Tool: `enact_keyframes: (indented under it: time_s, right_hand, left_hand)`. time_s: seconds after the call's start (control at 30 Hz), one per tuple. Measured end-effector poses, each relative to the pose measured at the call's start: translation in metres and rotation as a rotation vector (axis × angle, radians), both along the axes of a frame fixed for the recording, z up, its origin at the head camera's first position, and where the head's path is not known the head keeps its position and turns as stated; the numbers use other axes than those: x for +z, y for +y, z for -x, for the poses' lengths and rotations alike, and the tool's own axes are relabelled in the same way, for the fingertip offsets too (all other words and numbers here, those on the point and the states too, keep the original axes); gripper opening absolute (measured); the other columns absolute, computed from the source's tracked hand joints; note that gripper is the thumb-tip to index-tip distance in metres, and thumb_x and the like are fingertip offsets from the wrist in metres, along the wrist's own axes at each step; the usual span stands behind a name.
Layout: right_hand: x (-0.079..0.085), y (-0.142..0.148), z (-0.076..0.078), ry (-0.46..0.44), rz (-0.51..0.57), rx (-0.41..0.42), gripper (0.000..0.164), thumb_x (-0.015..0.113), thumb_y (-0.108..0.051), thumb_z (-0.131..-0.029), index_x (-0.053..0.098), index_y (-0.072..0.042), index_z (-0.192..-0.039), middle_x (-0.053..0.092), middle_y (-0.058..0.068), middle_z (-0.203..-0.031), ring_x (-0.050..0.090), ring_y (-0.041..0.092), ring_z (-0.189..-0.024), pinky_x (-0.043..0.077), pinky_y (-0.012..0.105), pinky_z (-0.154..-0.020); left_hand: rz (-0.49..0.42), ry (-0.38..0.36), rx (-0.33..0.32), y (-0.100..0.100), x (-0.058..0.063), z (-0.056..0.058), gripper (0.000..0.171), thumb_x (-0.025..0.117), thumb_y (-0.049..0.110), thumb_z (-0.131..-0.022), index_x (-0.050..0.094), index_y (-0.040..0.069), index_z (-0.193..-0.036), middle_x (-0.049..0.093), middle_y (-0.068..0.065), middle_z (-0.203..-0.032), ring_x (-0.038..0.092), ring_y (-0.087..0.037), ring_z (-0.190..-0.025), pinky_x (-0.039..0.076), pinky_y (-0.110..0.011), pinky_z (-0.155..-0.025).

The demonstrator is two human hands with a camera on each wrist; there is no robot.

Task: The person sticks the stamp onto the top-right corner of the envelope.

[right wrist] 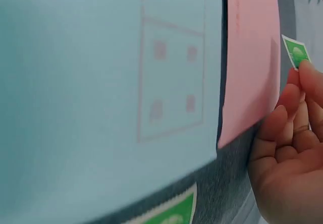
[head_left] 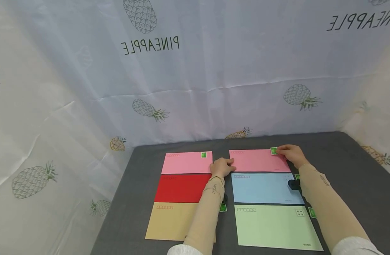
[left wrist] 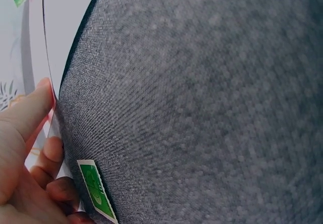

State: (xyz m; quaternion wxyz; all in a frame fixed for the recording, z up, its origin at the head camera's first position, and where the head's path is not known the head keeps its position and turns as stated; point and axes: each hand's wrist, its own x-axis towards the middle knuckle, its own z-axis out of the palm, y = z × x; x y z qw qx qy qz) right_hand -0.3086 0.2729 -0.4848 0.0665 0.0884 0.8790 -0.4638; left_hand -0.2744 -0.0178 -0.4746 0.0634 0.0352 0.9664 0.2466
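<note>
Head view, and it's all at the far row: a green stamp [head_left: 274, 151] is pinched between the right hand's [head_left: 292, 154] thumb and finger, held over the upper right corner of the right-hand pink envelope [head_left: 255, 161]! From the right wrist, the stamp is seen tilted, gripped by one end; whether the paper is touched by it cannot be told. Over on the other side, that envelope's left edge is touched by the left hand's [head_left: 222, 167] thumb and fingertip; whether it is pinched or merely pressed cannot be told.

The step in hand is judged to be the placing of this stamp. One has been settled already, it seems: a placed stamp [head_left: 204, 155] is seen on the left-hand pink envelope [head_left: 185, 163]. Below that, a red envelope [head_left: 179, 188] and a tan envelope [head_left: 171, 223] are laid out; in the right column, a blue envelope [head_left: 262, 189] and a pale green envelope [head_left: 271, 230], its printed box uncovered.

What's called for next? Judging from this, the stamp should be squared to the corner, laid flat and pressed, with the envelope kept steady. Too early a release, and it could be left crooked!
</note>
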Motion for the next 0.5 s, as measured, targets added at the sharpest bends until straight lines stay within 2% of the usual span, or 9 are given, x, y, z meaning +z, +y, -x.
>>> enact_keyframes:
  time_s: [0.23, 0.5]
  right_hand:
    - [-0.006, -0.004, 0.01, -0.046, -0.048, -0.054, 0.046, 0.05, -0.026, -0.095, 0.049, 0.007, -0.127, 0.045, 0.029, -0.13, 0.046, 0.034, -0.104, 0.045, 0.039, -0.087]
    - [-0.005, -0.006, 0.011, -0.028, -0.073, -0.075, 0.042, 0.053, -0.023, -0.093, 0.053, 0.008, -0.122, 0.048, 0.029, -0.126, 0.047, 0.034, -0.102, 0.043, 0.029, -0.076]
  left_hand:
    - [-0.007, 0.005, 0.004, 0.0, -0.001, 0.0, 0.044, 0.069, 0.038, -0.081, 0.058, 0.034, -0.124, 0.064, 0.001, -0.122, 0.059, -0.022, -0.11, 0.038, -0.036, -0.081]
    - [-0.005, 0.013, 0.009, 0.0, -0.001, 0.001, 0.044, 0.07, 0.039, -0.081, 0.059, 0.035, -0.123, 0.065, 0.0, -0.119, 0.06, -0.021, -0.107, 0.036, -0.034, -0.078]
